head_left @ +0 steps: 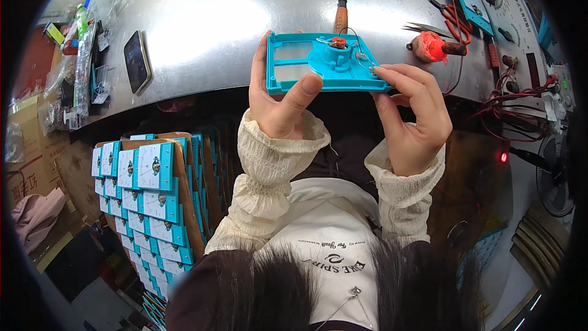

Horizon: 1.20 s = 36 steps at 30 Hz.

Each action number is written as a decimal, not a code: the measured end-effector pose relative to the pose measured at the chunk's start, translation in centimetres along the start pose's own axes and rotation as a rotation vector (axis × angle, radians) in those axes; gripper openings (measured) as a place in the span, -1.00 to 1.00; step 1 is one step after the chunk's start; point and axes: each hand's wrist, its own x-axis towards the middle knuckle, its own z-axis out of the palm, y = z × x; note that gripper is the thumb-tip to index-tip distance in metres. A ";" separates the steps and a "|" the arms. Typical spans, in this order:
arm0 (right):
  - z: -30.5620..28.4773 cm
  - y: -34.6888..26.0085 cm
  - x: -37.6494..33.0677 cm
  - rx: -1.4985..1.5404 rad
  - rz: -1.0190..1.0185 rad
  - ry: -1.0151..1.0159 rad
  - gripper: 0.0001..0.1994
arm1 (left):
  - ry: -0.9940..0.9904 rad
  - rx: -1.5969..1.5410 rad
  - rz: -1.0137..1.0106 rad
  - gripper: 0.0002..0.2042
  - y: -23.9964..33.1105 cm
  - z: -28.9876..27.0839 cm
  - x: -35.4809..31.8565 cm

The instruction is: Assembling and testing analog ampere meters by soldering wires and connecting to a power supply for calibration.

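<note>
A shallow turquoise plastic meter housing (335, 67) is held above the near edge of the metal bench. Inside it sits a round hub with a small red part (339, 41) and thin wires. My left hand (283, 95) grips its left end, thumb across the near wall and fingers behind. My right hand (416, 101) is closed at the right near corner, index fingertip over the rim and thumb below it. A small piece may lie under that fingertip; it is too tiny to make out. Behind the housing lies a screwdriver (341, 12) with an orange-brown handle.
A phone (137, 62) lies left on the metal bench (202, 30). To the right are a red bulb-shaped tool (432, 47), scissors (453, 21), another turquoise meter (471, 5) and a dial-fitted instrument (511, 0) with cables. Stacked boards of turquoise meters (162, 193) stand left, below bench level.
</note>
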 end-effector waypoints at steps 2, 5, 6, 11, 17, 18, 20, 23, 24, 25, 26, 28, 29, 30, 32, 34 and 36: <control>0.0 0.0 0.0 0.001 -0.001 0.004 -0.68 | -0.010 -0.007 0.018 0.05 -0.1 0.0 0.1; 0.0 -0.1 0.0 -0.006 -0.002 0.003 -0.68 | -0.055 -0.005 0.061 0.08 -0.1 -0.1 0.3; -0.1 -0.1 0.0 -0.005 -0.002 0.000 -0.67 | -0.064 0.005 0.066 0.09 -0.1 -0.1 0.3; 0.0 -0.2 0.1 0.003 -0.009 0.003 -0.66 | -0.085 -0.004 0.081 0.11 -0.1 -0.2 0.4; -0.2 -0.2 -0.1 0.009 -0.009 -0.010 -0.64 | -0.141 -0.014 0.113 0.10 -0.4 -0.4 0.5; -0.2 -0.2 -0.1 0.018 0.002 -0.014 -0.65 | -0.144 -0.002 0.127 0.11 -0.5 -0.5 0.5; -0.2 -0.2 -0.1 0.038 0.016 -0.018 -0.65 | -0.194 0.071 0.179 0.17 -0.5 -0.6 0.6; 0.0 -0.1 -0.3 0.054 -0.009 0.005 -0.67 | -0.282 0.172 0.305 0.32 -0.1 -0.8 1.1; 0.1 0.0 -0.5 0.105 0.007 0.011 -0.68 | -0.349 0.249 0.327 0.40 0.3 -1.0 1.3; 0.2 0.1 -0.8 0.147 0.052 0.028 -0.69 | -0.407 0.257 0.337 0.46 0.5 -1.0 1.2; 0.3 0.2 -1.2 0.325 0.253 0.006 -0.82 | -0.427 0.304 0.296 0.50 1.0 -1.3 0.8; 0.3 0.7 -2.1 0.727 0.805 -0.025 -0.84 | -0.376 0.478 0.219 0.20 1.4 -1.4 0.3; 0.3 1.2 -2.3 0.887 0.935 -0.036 -0.75 | -0.261 0.552 0.073 0.04 1.6 -1.3 -0.1; 0.4 1.7 -2.5 0.966 0.984 -0.057 -0.74 | -0.233 0.683 0.067 -0.30 1.6 -1.3 -0.6; 0.8 2.2 -3.3 0.931 1.024 -0.083 -0.76 | -0.239 0.893 -0.014 -0.43 1.8 -1.1 -1.2; 0.8 2.3 -4.0 0.924 0.991 -0.110 -0.77 | -0.199 0.866 -0.010 -0.48 1.4 -0.6 -1.6; 0.6 2.4 -4.4 0.906 0.969 -0.124 -0.77 | -0.130 0.784 -0.067 -0.48 1.1 -0.2 -1.8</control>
